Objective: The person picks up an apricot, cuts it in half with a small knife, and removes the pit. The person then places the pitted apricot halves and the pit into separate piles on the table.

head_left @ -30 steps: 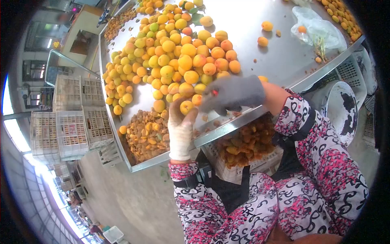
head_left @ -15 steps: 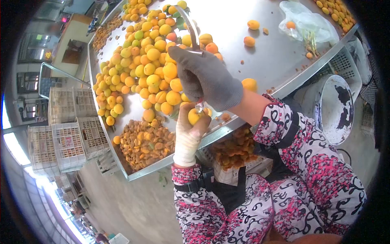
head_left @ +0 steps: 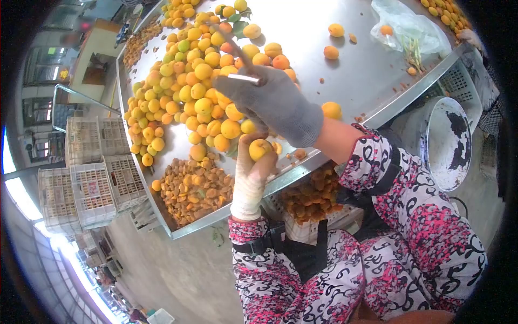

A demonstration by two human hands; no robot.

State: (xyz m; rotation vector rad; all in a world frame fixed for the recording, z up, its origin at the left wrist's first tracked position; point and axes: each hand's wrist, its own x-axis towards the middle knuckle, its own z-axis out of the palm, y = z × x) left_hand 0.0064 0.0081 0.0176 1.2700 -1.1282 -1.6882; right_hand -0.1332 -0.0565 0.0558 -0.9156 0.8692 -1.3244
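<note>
My left hand (head_left: 249, 181), in a whitish glove, grips a yellow apricot (head_left: 260, 150) between thumb and fingers near the table's front edge. Just above it is my right hand (head_left: 280, 105), in a grey glove, closed round a curved metal tool (head_left: 244, 79). The tool's upper part is blurred, and its lower end is hidden by the hand, so its exact kind does not show. Beyond both hands lies a heap of whole apricots (head_left: 202, 73). Left of my left hand is a pile of opened apricot halves (head_left: 195, 189).
The metal table (head_left: 302, 32) has a raised rim. A crate (head_left: 305, 232) of apricot halves stands beneath its front edge. A plastic bag (head_left: 402, 27) lies at the right, with a worn white basin (head_left: 445, 146) below. Stacked crates (head_left: 91, 189) stand left. Another person's hand (head_left: 470, 38) shows at far right.
My right hand has shifted slightly left and tilted, its tool away from the apricot. The left hand keeps hold of the apricot. Another person's hand has appeared at far right.
</note>
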